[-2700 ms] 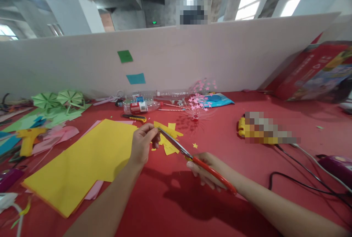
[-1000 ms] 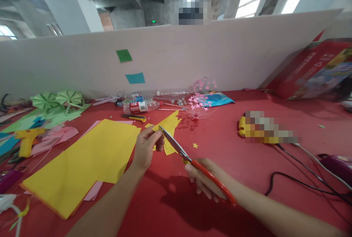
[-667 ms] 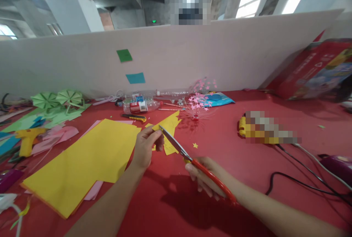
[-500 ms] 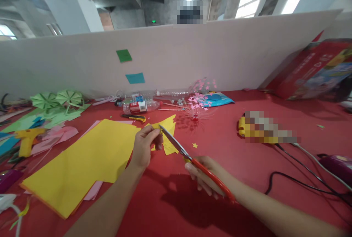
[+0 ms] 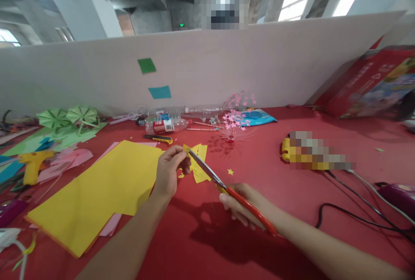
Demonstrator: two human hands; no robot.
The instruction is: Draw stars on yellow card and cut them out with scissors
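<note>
My left hand (image 5: 170, 171) pinches a small piece of yellow paper (image 5: 197, 159) above the red table (image 5: 259, 172), thumb and fingers closed on its edge. My right hand (image 5: 241, 204) grips red-handled scissors (image 5: 227, 187). Their blades run up and left into the yellow piece, right beside my left fingertips. Yellow offcuts (image 5: 200, 177) lie under the blades, and a tiny yellow star (image 5: 230, 171) lies just to the right of them.
A large yellow sheet (image 5: 97, 191) lies left of my left arm. Behind are a plastic bottle (image 5: 165, 126), a yellow utility knife (image 5: 159, 139), pink stars (image 5: 234, 120), green folded fans (image 5: 69, 117) and a yellow glue gun (image 5: 30, 165). Black cables (image 5: 353, 215) run at right.
The yellow piece has turned in my left fingers and shows smaller than a second ago. The scissors stay at almost the same place, blades in the paper.
</note>
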